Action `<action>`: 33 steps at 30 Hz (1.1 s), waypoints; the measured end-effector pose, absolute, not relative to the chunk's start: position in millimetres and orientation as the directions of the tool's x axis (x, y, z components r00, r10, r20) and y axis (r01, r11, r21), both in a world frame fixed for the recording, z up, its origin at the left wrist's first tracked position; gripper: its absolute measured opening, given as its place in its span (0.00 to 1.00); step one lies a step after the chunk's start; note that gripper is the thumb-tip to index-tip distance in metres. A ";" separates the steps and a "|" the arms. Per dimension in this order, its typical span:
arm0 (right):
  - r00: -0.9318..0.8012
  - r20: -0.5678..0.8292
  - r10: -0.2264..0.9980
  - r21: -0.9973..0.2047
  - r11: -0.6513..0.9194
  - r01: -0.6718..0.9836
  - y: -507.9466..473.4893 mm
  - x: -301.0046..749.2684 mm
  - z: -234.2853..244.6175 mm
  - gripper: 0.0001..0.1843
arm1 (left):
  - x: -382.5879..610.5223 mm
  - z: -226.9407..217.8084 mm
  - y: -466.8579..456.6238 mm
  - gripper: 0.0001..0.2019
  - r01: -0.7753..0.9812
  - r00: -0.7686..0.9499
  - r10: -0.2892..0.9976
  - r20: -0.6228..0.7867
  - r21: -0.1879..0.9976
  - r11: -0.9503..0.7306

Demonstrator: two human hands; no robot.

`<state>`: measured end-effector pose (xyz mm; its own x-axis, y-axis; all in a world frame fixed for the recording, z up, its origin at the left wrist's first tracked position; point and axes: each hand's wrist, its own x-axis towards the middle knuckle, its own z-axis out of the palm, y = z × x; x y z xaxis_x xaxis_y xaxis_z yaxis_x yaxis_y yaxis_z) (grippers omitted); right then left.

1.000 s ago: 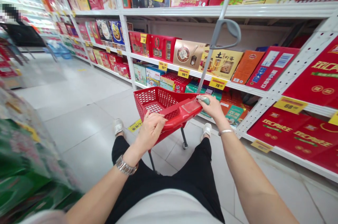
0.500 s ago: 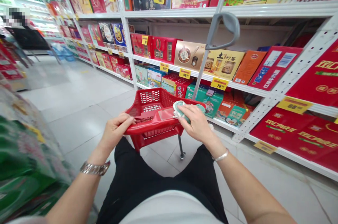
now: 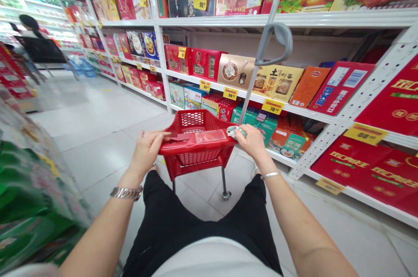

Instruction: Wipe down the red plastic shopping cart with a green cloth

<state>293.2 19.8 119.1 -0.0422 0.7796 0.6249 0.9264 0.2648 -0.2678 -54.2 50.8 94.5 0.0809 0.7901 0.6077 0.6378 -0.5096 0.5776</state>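
Note:
A small red shopping cart (image 3: pixel 186 148) with a perforated basket stands between my knees. My left hand (image 3: pixel 148 150) grips the left end of its rim, fingers over the top and thumb below. At the right end of the rim, my right hand (image 3: pixel 251 140) is closed on a bunched white and green cloth (image 3: pixel 232 131), pressing it against the red plastic. Most of the cloth is hidden under my fingers. Behind that hand rises a slanted metal pole (image 3: pixel 250 94), topped by a grey plastic loop (image 3: pixel 289 42).
White shelving (image 3: pixel 209 21) with boxed goods and yellow price tags runs along the right and ahead. Green packages (image 3: pixel 29 224) are stacked close on my left. A tiled aisle (image 3: pixel 94 111) leads to a person (image 3: pixel 31 28) on a black chair (image 3: pixel 42 49).
My right hand has slid the cloth rightward along the rim to its right end, bunching it up. My left hand has stayed at the left end, its fingers a little straighter.

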 end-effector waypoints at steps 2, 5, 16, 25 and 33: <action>-0.025 0.658 0.753 -0.255 0.253 0.933 15.1 274.2 115.0 0.17 | -50.4 95.2 46.2 0.17 0.745 -0.048 0.711 0.702 0.499 -0.442; -0.031 0.688 0.725 -0.246 0.273 0.930 2.8 240.8 107.3 0.17 | -30.2 100.2 30.0 0.16 0.780 -0.024 0.632 0.774 0.410 -0.473; -0.413 0.807 0.423 -0.038 0.734 0.678 -33.9 195.2 76.7 0.10 | 31.9 112.8 -16.0 0.24 0.573 0.338 0.610 0.717 0.358 -0.738; -0.012 0.902 0.431 -0.294 0.637 0.713 -49.9 239.2 69.4 0.05 | 32.0 96.1 -10.8 0.34 0.649 0.427 0.598 0.678 0.230 -0.725; 0.804 0.486 0.342 -0.870 0.280 0.407 -1.0 305.1 83.2 0.25 | 20.7 94.1 -6.1 0.29 0.647 0.395 0.625 0.673 0.280 -0.709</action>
